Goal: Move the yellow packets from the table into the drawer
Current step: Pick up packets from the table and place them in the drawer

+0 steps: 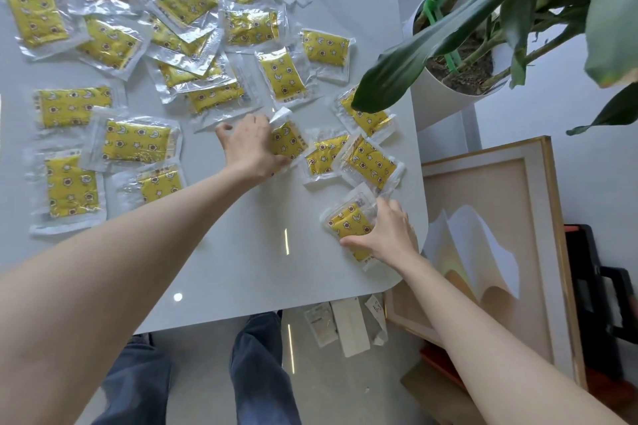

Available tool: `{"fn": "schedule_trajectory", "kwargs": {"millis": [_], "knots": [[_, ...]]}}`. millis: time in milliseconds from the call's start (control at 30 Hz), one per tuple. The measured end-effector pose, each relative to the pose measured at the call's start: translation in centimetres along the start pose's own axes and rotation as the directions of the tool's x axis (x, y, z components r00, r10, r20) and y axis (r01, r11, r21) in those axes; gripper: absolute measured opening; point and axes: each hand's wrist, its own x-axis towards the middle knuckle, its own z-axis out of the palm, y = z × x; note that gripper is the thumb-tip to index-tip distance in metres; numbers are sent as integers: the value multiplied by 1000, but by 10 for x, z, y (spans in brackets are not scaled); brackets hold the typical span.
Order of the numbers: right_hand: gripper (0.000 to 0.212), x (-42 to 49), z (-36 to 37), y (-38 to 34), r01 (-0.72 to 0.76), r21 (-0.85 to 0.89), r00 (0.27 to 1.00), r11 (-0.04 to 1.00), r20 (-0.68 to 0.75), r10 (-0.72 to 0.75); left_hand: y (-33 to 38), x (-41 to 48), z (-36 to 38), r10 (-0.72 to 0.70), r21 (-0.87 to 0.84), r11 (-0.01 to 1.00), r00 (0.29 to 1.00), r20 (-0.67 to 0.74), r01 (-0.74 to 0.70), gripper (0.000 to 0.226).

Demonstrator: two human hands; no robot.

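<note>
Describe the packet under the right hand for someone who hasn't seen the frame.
Find the rounded near-right corner of the white table, next to the framed picture. The yellow packet gripped by the right hand lies just inside that corner. It alone sits this near the person, apart from the rest.

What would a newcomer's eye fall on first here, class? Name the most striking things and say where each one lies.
Many yellow packets in clear wrap lie scattered over the white table, thickest at the upper left. The left hand grips a centre packet, and the right hand grips a corner packet near the table's rounded corner. A large potted plant leans in from the upper right.
</note>
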Motion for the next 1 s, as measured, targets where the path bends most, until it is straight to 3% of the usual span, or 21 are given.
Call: {"fn": "schedule_trajectory", "kwargs": {"millis": [100, 300, 500, 633, 800, 1000], "knots": [[63, -3, 2, 3, 7, 177, 999, 984, 35, -13, -5, -9, -3, -30, -11, 999, 999, 11, 30, 45], [39, -21, -9, -7, -47, 480, 997, 876, 75, 12, -18, -33, -21, -119, -308, 938, 982, 147, 160, 36], [23, -73, -40, -40, -25, 763, 998, 646, 54, -26, -31, -93, -66, -137, -676, 695, 968, 211, 246, 32], [16, -123, -65, -69, 20, 861, 994, 509, 38, -104, -50, -143, -118, -188, -777, 589, 973, 136, 223, 35], [18, -185, -82, -118, 11, 923, 983, 385, 61, -173, -85, -211, -191, -204, -804, 570, 977, 62, 170, 22], [23, -251, -77, -199, 9, 932, 963, 361, 90, -255, -157, -278, -244, -229, -839, 514, 971, 68, 180, 25]]}}
